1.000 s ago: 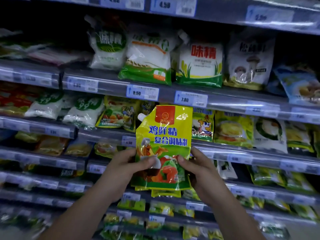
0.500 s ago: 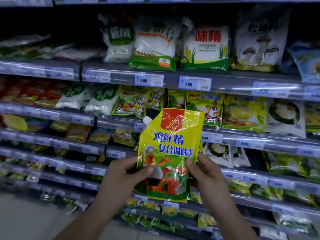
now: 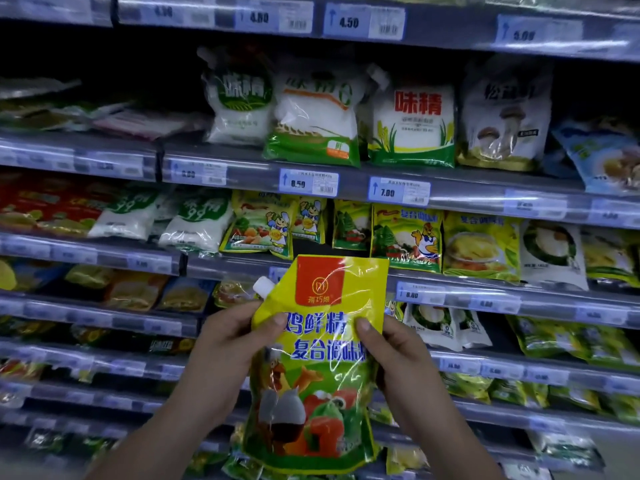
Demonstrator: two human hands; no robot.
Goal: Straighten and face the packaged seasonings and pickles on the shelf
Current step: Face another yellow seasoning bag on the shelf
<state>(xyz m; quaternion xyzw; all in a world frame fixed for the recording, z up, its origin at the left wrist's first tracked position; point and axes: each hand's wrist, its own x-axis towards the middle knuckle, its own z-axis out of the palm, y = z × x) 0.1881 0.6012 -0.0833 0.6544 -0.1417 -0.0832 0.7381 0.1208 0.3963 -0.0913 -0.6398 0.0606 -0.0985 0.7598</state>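
Fingers (image 3: 221, 327) of the left hand (image 3: 228, 355) wrapped round the left edge of the yellow seasoning pouch (image 3: 322, 368), with the thumb pressed flat on its front beside the blue lettering. On the other side the right hand (image 3: 398, 358) gripped the right edge the same way, thumb on the front and the remaining fingers hidden behind the pack. Both hands were closed on the pouch and held it upright, front facing the camera, in the air before the shelving and touching no shelf.

A white spout cap (image 3: 263, 285) stuck out at the pouch's upper left corner, just above the left hand. A red panel (image 3: 320, 280) sat at the top of the pack, and a printed picture of a rooster and vegetables filled its lower half.

Behind the pouch ran a shelf edge (image 3: 485, 299) with blue price labels. On the shelf above it stood yellow packets (image 3: 407, 237) with a cartoon chicken, and higher up a white bag with red characters (image 3: 414, 123) beside a mushroom-printed bag (image 3: 505, 116). White bags with green print (image 3: 197, 223) lay leaning to the left of the yellow packets. Lower shelves were blurred
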